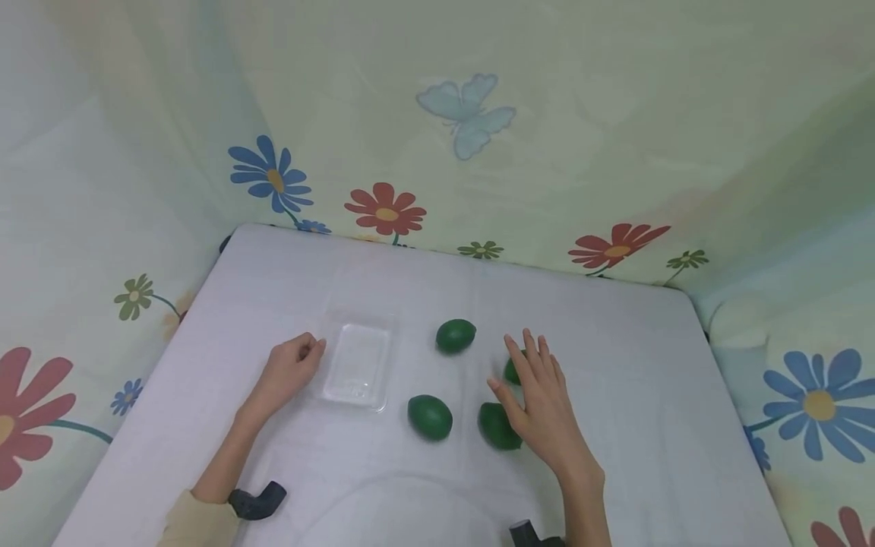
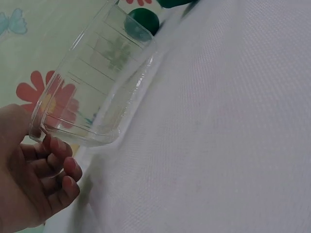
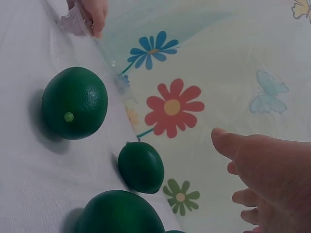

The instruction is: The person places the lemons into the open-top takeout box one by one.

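Observation:
A clear plastic container sits on the white-covered table. At its left edge my left hand pinches the rim between thumb and fingers, as the left wrist view shows at the container's wall. My right hand hovers palm down with fingers spread, holding nothing. Partly hidden beneath it are two dark green limes, a nearer lime and a farther lime. Between the container and that hand lie another lime and one farther back, a lime. In the right wrist view, a lime shows its pale stem end.
The white tablecloth stretches right of the limes. A curtain with printed flowers and a butterfly hangs behind the table and at both sides. Dark devices are worn at the wrists, such as the left wrist device.

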Available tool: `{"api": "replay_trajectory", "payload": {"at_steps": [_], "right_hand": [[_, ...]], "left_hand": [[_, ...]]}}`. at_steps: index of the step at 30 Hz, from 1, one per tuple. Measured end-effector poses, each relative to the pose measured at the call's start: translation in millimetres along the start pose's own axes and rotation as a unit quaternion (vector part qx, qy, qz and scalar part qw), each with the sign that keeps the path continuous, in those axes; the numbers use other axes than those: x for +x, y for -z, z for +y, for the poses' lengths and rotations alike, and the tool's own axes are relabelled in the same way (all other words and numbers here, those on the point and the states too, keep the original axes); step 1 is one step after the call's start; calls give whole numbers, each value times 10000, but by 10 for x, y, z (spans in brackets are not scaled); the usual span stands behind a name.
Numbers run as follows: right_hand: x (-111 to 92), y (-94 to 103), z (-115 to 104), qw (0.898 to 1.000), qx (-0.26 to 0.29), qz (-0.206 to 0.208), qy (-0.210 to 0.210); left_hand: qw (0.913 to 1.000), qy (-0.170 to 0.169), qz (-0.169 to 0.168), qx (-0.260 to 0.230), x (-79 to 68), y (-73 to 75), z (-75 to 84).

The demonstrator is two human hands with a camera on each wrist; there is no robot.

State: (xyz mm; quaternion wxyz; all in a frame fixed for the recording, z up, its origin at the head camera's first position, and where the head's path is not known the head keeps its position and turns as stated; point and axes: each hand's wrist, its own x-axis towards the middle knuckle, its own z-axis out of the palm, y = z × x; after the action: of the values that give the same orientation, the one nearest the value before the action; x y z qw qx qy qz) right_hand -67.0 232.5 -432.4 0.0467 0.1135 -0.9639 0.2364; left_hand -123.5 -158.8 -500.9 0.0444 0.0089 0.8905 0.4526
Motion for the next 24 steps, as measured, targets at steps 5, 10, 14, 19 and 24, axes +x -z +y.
{"api": "replay_trajectory", "payload": {"at_steps": [5, 10, 14, 19, 24], "right_hand": [[-9, 6, -8, 10000, -20, -4, -34], [-20, 7, -7, 9999, -60, 131, 86], [-41, 15, 1, 9989, -113, 403, 228], [-104, 22, 7, 9961, -120, 753, 451], [-256, 21, 6, 9970, -40, 694, 331]], "left_hand": [[9982, 55, -197, -560, 2, 17, -19], [9975, 105, -174, -683, -5, 14, -14], [9973, 104, -124, -713, 0, -16, -22], [9969, 193, -111, -749, -7, -23, -7], [9976, 186, -58, -666, -3, 9, 14]]}}
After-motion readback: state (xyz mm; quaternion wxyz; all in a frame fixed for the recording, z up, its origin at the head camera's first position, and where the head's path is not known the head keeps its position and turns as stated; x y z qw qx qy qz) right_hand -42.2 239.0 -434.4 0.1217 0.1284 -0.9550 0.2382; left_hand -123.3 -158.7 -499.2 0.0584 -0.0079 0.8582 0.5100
